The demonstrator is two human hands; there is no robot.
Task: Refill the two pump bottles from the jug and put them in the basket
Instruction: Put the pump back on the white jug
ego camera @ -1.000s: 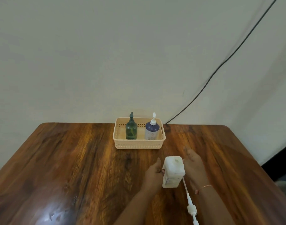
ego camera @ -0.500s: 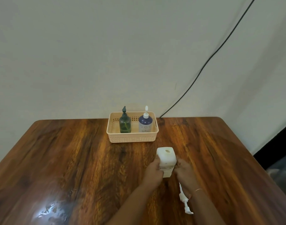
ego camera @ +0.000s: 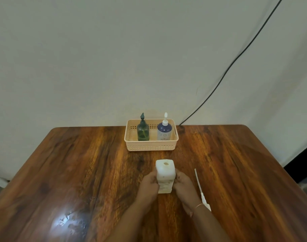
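Observation:
A white square jug (ego camera: 165,173) stands upright on the wooden table, its round mouth uncovered. My left hand (ego camera: 148,185) grips its left side and my right hand (ego camera: 183,185) grips its right side. A white pump head with a long dip tube (ego camera: 200,189) lies flat on the table just right of my right hand. At the back of the table a peach plastic basket (ego camera: 151,145) holds two upright pump bottles: a green one (ego camera: 142,131) on the left and a dark blue one with a white pump (ego camera: 164,130) on the right.
The wooden table (ego camera: 79,172) meets a pale wall at its far edge. A black cable (ego camera: 236,58) runs up the wall from behind the basket's right corner. A bright glare patch with wet marks (ego camera: 69,222) lies on the near left of the table.
My right hand has closed onto the jug's right side, so both hands now hold it. The view has shifted; the pump with its tube still lies beside my right wrist.

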